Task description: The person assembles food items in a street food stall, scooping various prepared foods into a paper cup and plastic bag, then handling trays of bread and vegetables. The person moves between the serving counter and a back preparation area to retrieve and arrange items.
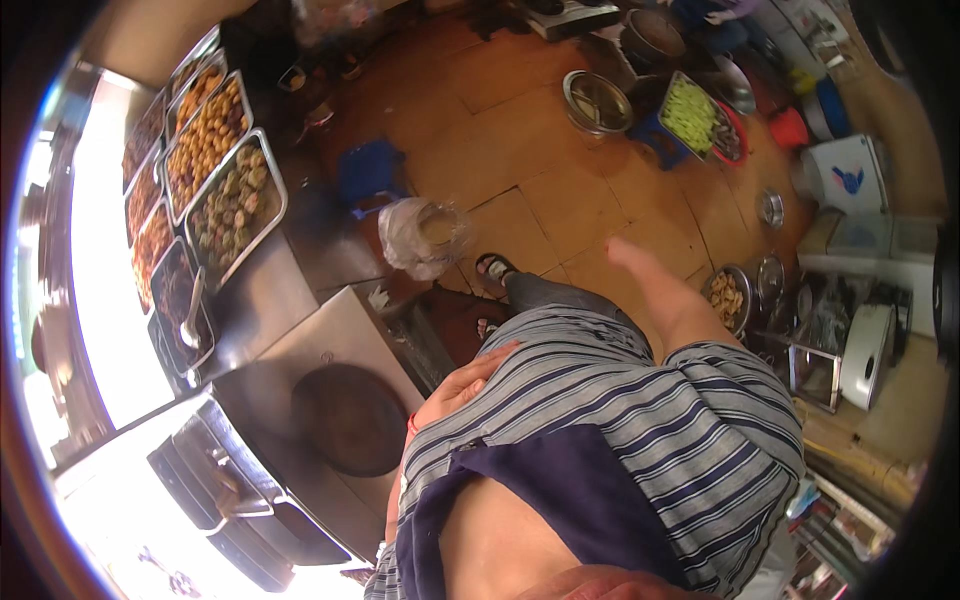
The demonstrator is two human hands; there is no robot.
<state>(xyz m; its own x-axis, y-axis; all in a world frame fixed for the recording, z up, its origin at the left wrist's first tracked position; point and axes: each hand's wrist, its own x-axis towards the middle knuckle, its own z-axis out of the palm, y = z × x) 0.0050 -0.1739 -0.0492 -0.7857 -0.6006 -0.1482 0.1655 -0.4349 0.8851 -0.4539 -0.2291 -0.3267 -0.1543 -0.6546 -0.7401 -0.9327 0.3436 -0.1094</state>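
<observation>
My left hand lies flat against the front of my striped shirt, fingers stretched out and nothing in it. A red band circles that wrist. My right arm reaches forward over the tiled floor, and my right hand is seen end-on; its fingers are hard to make out, with nothing visible in it. Beside my left arm, a dark round board or lid rests on the steel counter. Past my sandaled feet stands a clear plastic bag with something pale inside.
Metal trays of cooked food line the left counter. On the floor are a blue stool, a metal pot, a tray of chopped green vegetables and a bowl of light-brown food pieces. A person's hand shows at the top right.
</observation>
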